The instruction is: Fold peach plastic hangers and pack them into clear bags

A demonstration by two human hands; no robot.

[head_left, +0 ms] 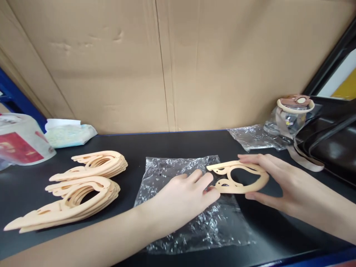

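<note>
My right hand (274, 180) grips the rounded end of a beige folded plastic hanger (261, 183), thumb below and fingers above. Its two narrow ends point left, over the right edge of a clear plastic bag (164, 172) lying flat on the black table. My left hand (191, 191) rests over the bag with curled fingers, pinching at the bag's edge beside the hanger's tips. What exactly lies between those fingertips is partly hidden. To the left lie two stacks of similar beige hangers, a rear stack (107, 165) and a front stack (102, 202).
A tissue pack (69, 134) and a white-and-red plastic-wrapped roll (23, 142) stand at the back left. At the back right are another clear bag (247, 137), a strapped drinking bottle (293, 115) and a black bag (333, 137). A cardboard wall (125, 66) closes off the rear.
</note>
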